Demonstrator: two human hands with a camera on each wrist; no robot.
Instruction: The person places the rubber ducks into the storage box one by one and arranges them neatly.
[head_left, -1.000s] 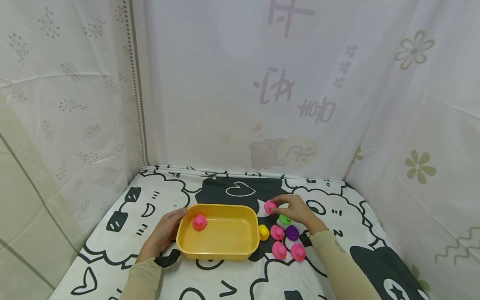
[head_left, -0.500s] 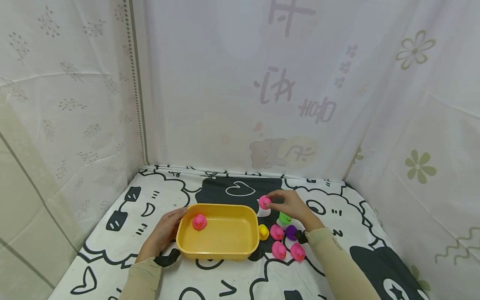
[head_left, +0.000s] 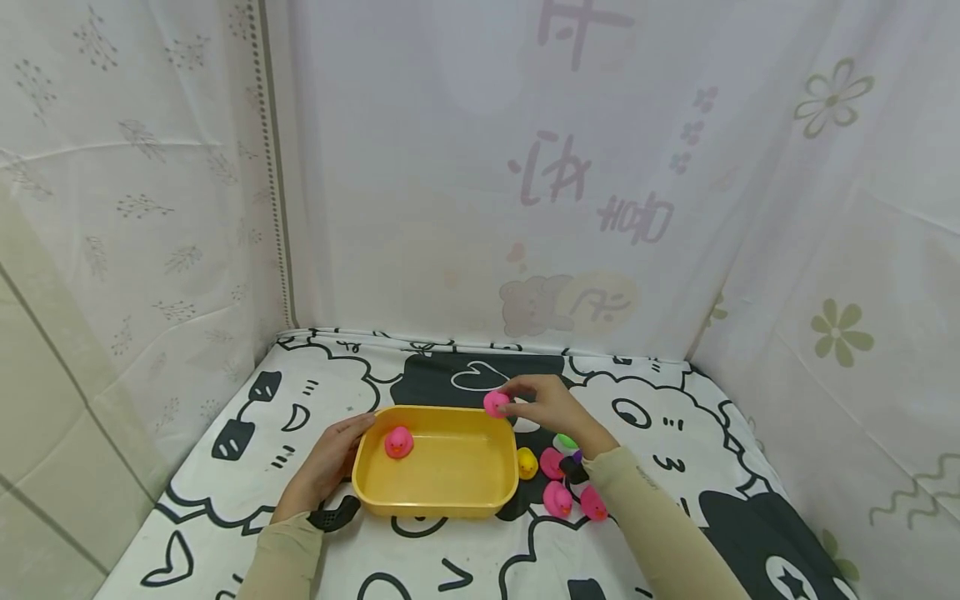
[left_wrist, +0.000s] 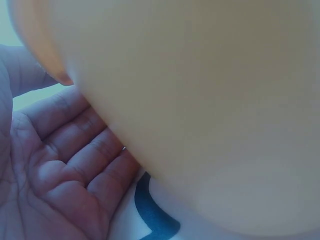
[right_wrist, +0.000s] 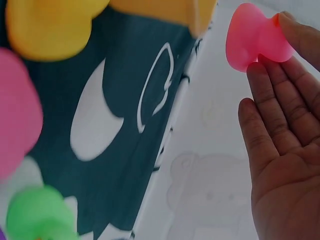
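My right hand (head_left: 551, 410) pinches a pink rubber duck (head_left: 495, 404) between thumb and fingertips, above the back right corner of a yellow plastic tub (head_left: 435, 504). The right wrist view shows this duck raised off the cloth. Another pink duck (head_left: 399, 443) sits inside the tub on the left. My left hand (head_left: 330, 462) holds the tub's left side. In the left wrist view its thumb is at the rim and its fingers (left_wrist: 95, 145) lie against the outer wall, their tips hidden.
Right of the tub stand a yellow duck (head_left: 527, 463), a green duck (head_left: 564, 442) and several pink ducks (head_left: 557, 499). The right wrist partly hides a purple one. A black-and-white patterned cloth (head_left: 442, 554) covers the table, with white curtains (head_left: 420, 208) around it.
My right hand has carried the pink duck leftward from above the other ducks to the tub's back right corner. My left hand and the tub have stayed in place.
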